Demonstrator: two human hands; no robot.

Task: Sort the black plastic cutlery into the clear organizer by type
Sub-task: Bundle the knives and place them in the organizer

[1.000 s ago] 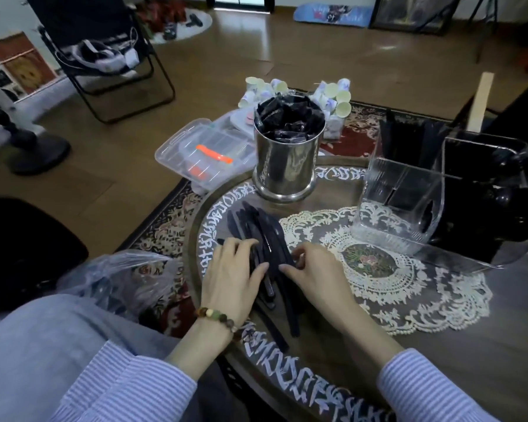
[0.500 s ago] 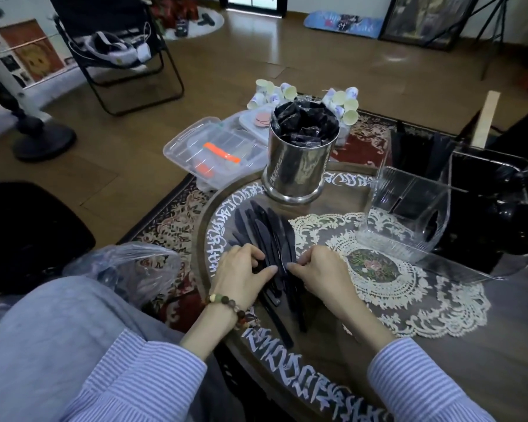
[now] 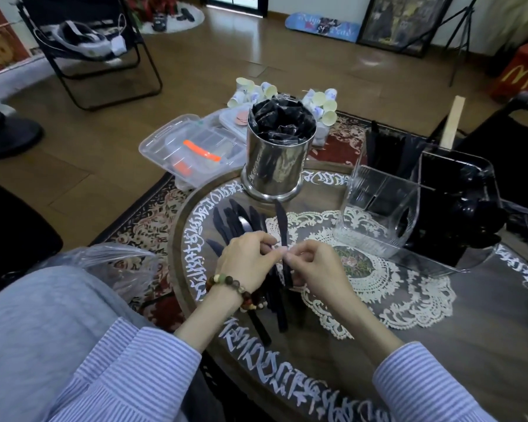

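Black cutlery (image 3: 250, 236) lies heaped on my desk (image 3: 439, 330); my right hand (image 3: 313, 268) pinches one knife (image 3: 282, 236) upright above the heap, my left hand (image 3: 249, 258) pinching alongside. Clear organizer (image 3: 378, 208) stands well apart, right.

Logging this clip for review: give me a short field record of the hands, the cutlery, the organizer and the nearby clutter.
left hand: pinches a piece in the cutlery pile
right hand: pinches one black knife, raised off the pile
cutlery pile: loose black pieces on the round table, under both hands
clear organizer: far right on the table, near compartment looks empty, far ones hold black cutlery
steel canister: behind the pile, stuffed with black wrapped packets
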